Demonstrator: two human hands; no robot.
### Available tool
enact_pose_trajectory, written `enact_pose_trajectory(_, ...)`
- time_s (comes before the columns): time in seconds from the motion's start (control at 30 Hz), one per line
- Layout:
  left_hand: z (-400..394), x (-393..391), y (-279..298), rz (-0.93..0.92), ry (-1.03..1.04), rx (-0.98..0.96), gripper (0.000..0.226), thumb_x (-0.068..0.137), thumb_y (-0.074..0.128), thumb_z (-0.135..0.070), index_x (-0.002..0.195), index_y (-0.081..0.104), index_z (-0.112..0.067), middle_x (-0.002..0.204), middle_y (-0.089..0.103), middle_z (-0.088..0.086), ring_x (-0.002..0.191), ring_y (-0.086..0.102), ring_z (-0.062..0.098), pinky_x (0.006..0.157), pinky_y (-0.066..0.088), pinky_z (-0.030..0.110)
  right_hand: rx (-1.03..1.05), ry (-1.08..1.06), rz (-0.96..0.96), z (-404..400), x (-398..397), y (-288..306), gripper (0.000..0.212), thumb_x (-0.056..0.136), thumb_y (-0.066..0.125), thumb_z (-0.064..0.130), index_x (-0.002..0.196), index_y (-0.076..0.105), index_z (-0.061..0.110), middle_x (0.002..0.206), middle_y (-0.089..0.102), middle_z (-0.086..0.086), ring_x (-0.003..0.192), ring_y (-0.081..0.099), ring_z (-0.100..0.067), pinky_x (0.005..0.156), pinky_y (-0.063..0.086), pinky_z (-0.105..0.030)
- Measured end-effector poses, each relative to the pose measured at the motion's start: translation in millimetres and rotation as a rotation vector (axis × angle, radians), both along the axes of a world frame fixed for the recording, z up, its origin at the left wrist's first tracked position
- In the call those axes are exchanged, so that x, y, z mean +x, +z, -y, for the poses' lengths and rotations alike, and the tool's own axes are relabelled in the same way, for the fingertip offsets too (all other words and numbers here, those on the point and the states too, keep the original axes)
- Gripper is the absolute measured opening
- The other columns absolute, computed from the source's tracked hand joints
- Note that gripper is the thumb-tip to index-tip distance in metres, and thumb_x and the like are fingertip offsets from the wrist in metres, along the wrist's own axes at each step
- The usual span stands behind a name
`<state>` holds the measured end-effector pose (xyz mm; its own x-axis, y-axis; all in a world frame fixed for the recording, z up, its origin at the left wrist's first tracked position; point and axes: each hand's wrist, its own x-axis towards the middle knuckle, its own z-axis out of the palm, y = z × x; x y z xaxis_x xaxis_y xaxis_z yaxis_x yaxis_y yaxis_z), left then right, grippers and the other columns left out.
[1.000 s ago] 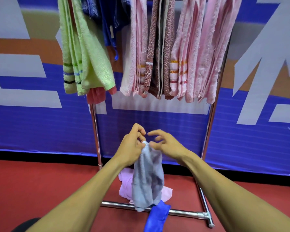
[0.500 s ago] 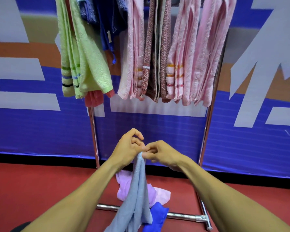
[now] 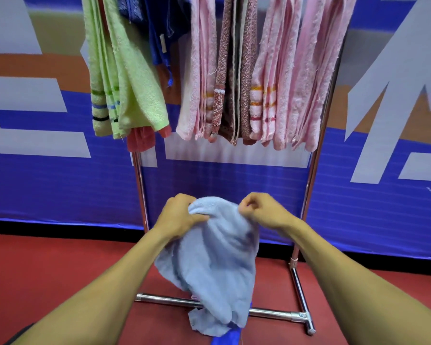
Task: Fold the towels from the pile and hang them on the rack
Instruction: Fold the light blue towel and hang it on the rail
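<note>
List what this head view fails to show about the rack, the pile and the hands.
- Rack top bar: cut off by the top edge.
- Pile on the floor: hidden behind the light blue towel.
- Right hand fingertips: curled under, grip unseen.
- Left hand fingers: buried in cloth.

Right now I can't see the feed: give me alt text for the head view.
Both hands hold a light blue towel up by its top edge, the left hand and right hand apart, the cloth hanging loose and unfolded. Behind stands a metal rack with green, pink and patterned towels already hung. A dark blue cloth lies on the red floor below.
</note>
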<state>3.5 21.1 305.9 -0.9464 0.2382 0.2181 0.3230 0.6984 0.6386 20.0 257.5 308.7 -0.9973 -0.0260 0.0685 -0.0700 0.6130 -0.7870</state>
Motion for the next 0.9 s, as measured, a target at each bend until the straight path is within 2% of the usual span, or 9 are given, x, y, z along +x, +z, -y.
enact_pose_trajectory(0.07, -7, 7, 5, -0.029, -0.146, 0.021, 0.015, 0.075, 0.080, -0.017, 0.068, 0.066, -0.016, 0.068, 0.068, 0.005, 0.061, 0.052, 0.012, 0.057, 0.044, 0.024, 0.096, 0.259, 0.142, 12, 9, -4, 0.031, 0.082, 0.077, 0.039, 0.103, 0.066, 0.019, 0.095, 0.071, 0.006, 0.083, 0.065, -0.009, 0.077, 0.051, -0.024)
enact_pose_trajectory(0.13, -15, 11, 4, -0.043, -0.198, 0.016, 0.012, 0.072, 0.078, -0.014, 0.070, 0.068, -0.020, 0.069, 0.070, 0.000, 0.064, 0.060, 0.014, 0.061, 0.051, 0.034, 0.019, 0.351, 0.114, 26, 10, -7, 0.028, 0.083, 0.077, 0.037, 0.097, 0.067, 0.015, 0.087, 0.069, 0.005, 0.076, 0.062, -0.008, 0.072, 0.049, -0.019)
enact_pose_trajectory(0.23, -17, 8, 2, -0.017, -0.153, 0.084, 0.024, 0.071, 0.086, -0.022, 0.078, 0.062, -0.020, 0.068, 0.062, -0.008, 0.062, 0.052, 0.011, 0.059, 0.044, 0.027, -0.093, 0.272, -0.046, 38, 1, -8, 0.020, 0.085, 0.072, 0.021, 0.070, 0.058, 0.020, 0.062, 0.054, 0.007, 0.059, 0.044, -0.007, 0.060, 0.038, -0.024)
enact_pose_trajectory(0.4, 1, -3, 0, 0.112, -0.039, -0.114, 0.019, 0.072, 0.083, -0.024, 0.078, 0.066, -0.015, 0.074, 0.064, 0.000, 0.070, 0.057, 0.018, 0.060, 0.042, 0.028, -0.151, -0.151, -0.273, 29, -7, -3, 0.019, 0.087, 0.062, 0.013, 0.071, 0.054, 0.016, 0.059, 0.048, 0.010, 0.056, 0.040, -0.007, 0.052, 0.034, -0.023)
enact_pose_trajectory(0.53, -2, 4, 9, 0.065, -0.114, 0.078, 0.021, 0.066, 0.075, -0.023, 0.060, 0.058, -0.013, 0.058, 0.052, -0.007, 0.056, 0.034, 0.013, 0.052, 0.037, 0.026, -0.103, 0.189, 0.075, 24, 4, -2, 0.011, 0.081, 0.074, 0.020, 0.083, 0.064, 0.017, 0.074, 0.066, 0.003, 0.069, 0.059, -0.008, 0.063, 0.047, -0.022)
enact_pose_trajectory(0.57, -6, 8, 11, 0.050, -0.160, 0.078, 0.016, 0.066, 0.071, -0.019, 0.062, 0.057, -0.012, 0.059, 0.052, -0.007, 0.063, 0.045, -0.005, 0.053, 0.038, 0.029, -0.178, 0.273, 0.154, 30, 7, -4, 0.022, 0.077, 0.079, 0.028, 0.091, 0.067, 0.016, 0.086, 0.072, -0.001, 0.078, 0.065, -0.009, 0.070, 0.052, -0.023)
enact_pose_trajectory(0.6, -11, 11, 11, 0.027, -0.189, 0.064, 0.011, 0.068, 0.069, -0.014, 0.065, 0.058, -0.012, 0.061, 0.055, -0.005, 0.058, 0.048, 0.005, 0.054, 0.039, 0.030, -0.255, 0.292, 0.194, 37, 8, -4, 0.032, 0.074, 0.082, 0.035, 0.097, 0.069, 0.016, 0.094, 0.074, -0.004, 0.085, 0.068, -0.010, 0.077, 0.054, -0.025)
enact_pose_trajectory(0.7, -19, 13, 6, -0.044, -0.189, 0.097, 0.012, 0.077, 0.071, -0.014, 0.084, 0.061, -0.018, 0.075, 0.068, -0.003, 0.064, 0.055, 0.009, 0.058, 0.045, 0.027, -0.380, 0.229, 0.113, 50, 9, 1, 0.019, 0.080, 0.080, 0.028, 0.087, 0.067, 0.016, 0.082, 0.069, -0.001, 0.079, 0.065, -0.012, 0.074, 0.054, -0.028)
enact_pose_trajectory(0.9, -9, 0, 0, -0.015, -0.058, 0.165, 0.028, 0.071, 0.078, -0.006, 0.085, 0.055, -0.015, 0.053, 0.053, -0.007, 0.047, 0.041, 0.003, 0.045, 0.031, 0.017, -0.370, 0.136, -0.026, 43, 8, 7, 0.023, 0.093, 0.067, 0.017, 0.073, 0.062, 0.006, 0.067, 0.053, 0.002, 0.058, 0.045, -0.005, 0.053, 0.037, -0.018)
